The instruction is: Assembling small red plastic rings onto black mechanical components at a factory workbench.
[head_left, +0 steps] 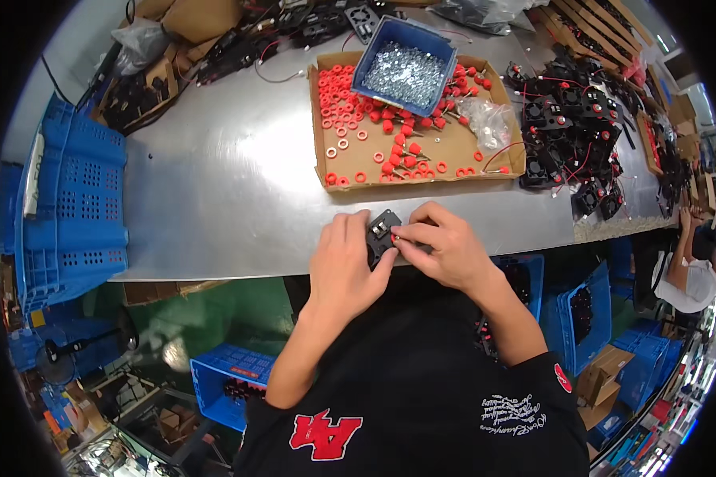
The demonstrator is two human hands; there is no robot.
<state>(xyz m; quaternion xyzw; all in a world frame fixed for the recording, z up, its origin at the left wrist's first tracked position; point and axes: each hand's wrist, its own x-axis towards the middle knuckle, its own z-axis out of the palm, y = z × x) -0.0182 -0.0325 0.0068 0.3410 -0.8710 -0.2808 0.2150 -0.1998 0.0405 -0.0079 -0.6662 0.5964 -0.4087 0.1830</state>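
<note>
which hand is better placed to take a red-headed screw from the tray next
Probably the right hand: it's before the middle of the tray with red-headed screws, only fingertips at the black part, while the left hand holds that part's left side.

One fisheye view looks steeply down from the wearer's head, facing forward over the black shirt (414, 358) and across the metal table (215, 191). The table's near edge bows through mid-picture, close to the lens; its far side lies farther off, toward the top.
</note>
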